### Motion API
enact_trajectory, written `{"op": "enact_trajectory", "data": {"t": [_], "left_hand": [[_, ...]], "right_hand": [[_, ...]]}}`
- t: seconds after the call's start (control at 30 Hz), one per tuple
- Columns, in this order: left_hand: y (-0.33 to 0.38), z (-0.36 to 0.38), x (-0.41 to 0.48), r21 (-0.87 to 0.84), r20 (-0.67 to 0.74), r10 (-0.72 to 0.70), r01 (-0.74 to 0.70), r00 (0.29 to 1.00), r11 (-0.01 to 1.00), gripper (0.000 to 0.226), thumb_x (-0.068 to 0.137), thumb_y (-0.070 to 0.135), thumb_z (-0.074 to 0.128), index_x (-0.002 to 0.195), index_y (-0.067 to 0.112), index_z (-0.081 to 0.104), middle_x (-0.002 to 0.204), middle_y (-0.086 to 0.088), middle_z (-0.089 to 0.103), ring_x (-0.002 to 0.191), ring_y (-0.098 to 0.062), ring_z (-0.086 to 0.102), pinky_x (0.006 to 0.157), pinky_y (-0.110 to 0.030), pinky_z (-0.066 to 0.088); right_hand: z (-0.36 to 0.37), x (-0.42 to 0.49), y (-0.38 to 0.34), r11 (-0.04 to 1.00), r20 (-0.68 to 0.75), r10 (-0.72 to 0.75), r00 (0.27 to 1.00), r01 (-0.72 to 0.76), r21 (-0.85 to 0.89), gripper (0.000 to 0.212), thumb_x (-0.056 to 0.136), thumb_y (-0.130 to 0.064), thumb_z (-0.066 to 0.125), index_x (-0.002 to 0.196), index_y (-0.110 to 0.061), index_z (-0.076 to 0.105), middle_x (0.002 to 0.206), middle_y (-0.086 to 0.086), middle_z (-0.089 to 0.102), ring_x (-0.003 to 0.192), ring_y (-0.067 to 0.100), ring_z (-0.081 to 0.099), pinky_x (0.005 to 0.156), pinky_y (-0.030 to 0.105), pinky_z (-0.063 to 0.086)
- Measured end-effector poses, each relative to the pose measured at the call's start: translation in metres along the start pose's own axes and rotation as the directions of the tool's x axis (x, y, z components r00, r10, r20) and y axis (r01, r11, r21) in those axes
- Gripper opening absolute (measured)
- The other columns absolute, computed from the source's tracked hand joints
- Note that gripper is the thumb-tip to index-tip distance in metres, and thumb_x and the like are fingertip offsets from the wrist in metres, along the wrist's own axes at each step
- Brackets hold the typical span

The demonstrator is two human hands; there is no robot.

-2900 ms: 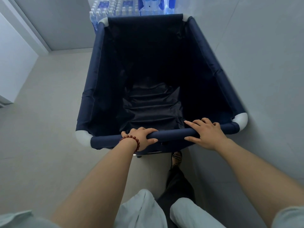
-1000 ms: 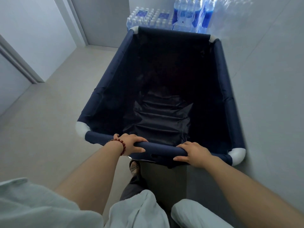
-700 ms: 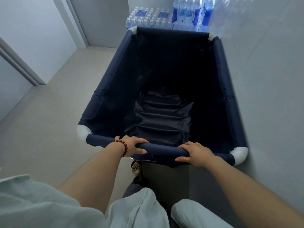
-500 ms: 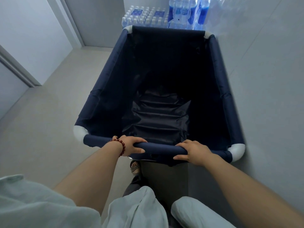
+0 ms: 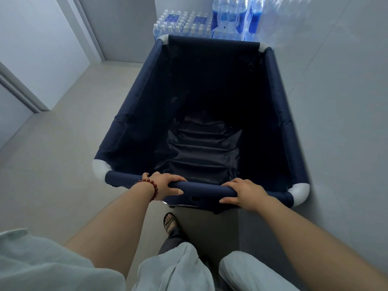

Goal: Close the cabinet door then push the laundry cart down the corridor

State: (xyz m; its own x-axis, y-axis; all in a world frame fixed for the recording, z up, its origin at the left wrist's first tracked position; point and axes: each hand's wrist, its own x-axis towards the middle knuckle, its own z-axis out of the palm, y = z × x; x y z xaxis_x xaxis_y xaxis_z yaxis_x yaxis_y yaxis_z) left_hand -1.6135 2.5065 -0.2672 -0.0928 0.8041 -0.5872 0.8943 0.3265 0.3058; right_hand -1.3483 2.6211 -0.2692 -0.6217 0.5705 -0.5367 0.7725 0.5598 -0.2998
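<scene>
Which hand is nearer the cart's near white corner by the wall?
Right. The right hand grips the near rail a short way from that white corner; the left hand grips the same rail farther off, towards the opposite corner.

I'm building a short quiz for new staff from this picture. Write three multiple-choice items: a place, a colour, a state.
1. The water bottles stand: A. beyond the cart's far end B. inside it C. behind the person.
2. The cart's fabric is: A. red B. navy C. yellow.
3. The left hand and right hand: A. hang loose B. point ahead C. both grip the bar.
Answers: A, the bottles show past its far end; B, dark blue cloth all round; C, each curls round it.
</scene>
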Motion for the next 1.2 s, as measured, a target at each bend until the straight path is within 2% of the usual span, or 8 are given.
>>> {"op": "enact_trajectory", "data": {"t": [0.4,0.67,0.87,1.03,1.2], "left_hand": [[-0.001,0.0,0.001,-0.009,-0.038,0.008,-0.008,0.999,1.0,0.035,0.087,0.056,0.045,0.121,0.06,0.038,0.131,0.014,0.049,0.123,-0.022,0.038,0.103,-0.057,0.011],[0.008,0.0,-0.006,0.013,-0.072,-0.01,0.011,0.997,1.0,0.041,0.089,0.052,0.044,0.13,0.051,0.037,0.136,0.009,0.045,0.129,-0.021,0.034,0.107,-0.06,0.005],[-0.004,-0.013,-0.025,-0.046,-0.168,0.033,-0.042,0.985,0.998,0.052,0.089,0.052,0.046,0.137,0.045,0.029,0.145,0.01,0.036,0.134,-0.02,0.03,0.11,-0.057,0.007],[-0.019,-0.029,-0.044,-0.163,-0.215,0.073,-0.11,0.974,0.981,0.053,0.088,0.054,0.046,0.138,0.045,0.029,0.147,0.012,0.035,0.134,-0.017,0.032,0.109,-0.057,0.019],[-0.026,-0.039,-0.059,-0.305,-0.273,0.159,-0.242,0.949,0.921,0.055,0.087,0.053,0.05,0.138,0.041,0.032,0.147,0.006,0.036,0.133,-0.018,0.034,0.109,-0.05,0.027]], "right_hand": [[-0.002,-0.001,-0.004,0.999,0.003,0.023,1.0,-0.023,-0.023,0.058,0.081,-0.071,0.049,0.133,-0.046,0.04,0.134,-0.008,0.045,0.12,0.019,0.041,0.091,0.04,0.044],[-0.003,-0.007,-0.012,0.996,-0.01,0.071,0.997,-0.072,-0.044,0.069,0.084,-0.067,0.048,0.143,-0.034,0.033,0.142,-0.007,0.041,0.127,0.02,0.039,0.1,0.042,0.038],[-0.006,-0.012,-0.032,0.992,-0.116,0.123,0.986,-0.118,0.053,0.075,0.078,-0.07,0.054,0.141,-0.032,0.036,0.141,-0.007,0.043,0.126,0.019,0.042,0.099,0.039,0.041],[-0.015,-0.01,-0.071,0.979,-0.257,0.105,0.961,-0.054,0.198,0.073,0.078,-0.068,0.056,0.139,-0.03,0.041,0.142,-0.006,0.043,0.129,0.018,0.042,0.103,0.042,0.041],[-0.013,-0.014,-0.111,0.96,-0.381,0.088,0.92,0.023,0.278,0.069,0.081,-0.064,0.057,0.138,-0.028,0.043,0.142,-0.008,0.043,0.13,0.014,0.041,0.105,0.034,0.038]]}}
